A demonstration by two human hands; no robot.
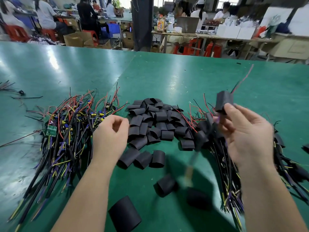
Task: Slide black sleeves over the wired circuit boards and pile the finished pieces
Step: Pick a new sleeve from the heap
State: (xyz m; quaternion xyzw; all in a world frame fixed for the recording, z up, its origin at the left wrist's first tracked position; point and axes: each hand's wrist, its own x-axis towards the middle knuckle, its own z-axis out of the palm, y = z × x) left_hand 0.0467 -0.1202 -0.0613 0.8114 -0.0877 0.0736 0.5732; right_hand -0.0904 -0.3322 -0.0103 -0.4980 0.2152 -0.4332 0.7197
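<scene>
In the head view, the right hand (pixel 244 131) pinches a sleeved board (pixel 224 102) above the counter (pixel 167 72), its red and black leads pointing up. The left hand (pixel 112 131) hovers with loosely curled fingers and holds nothing, between the bare wired boards (pixel 66 124) and the loose sleeves (pixel 150 121). The piece looks ready for the finished pile (pixel 287 164) at right; lay it leads-aligned so nothing tangles. Blur smears the wires below the right hand. The sleeve hides the board, so its seating cannot be checked.
</scene>
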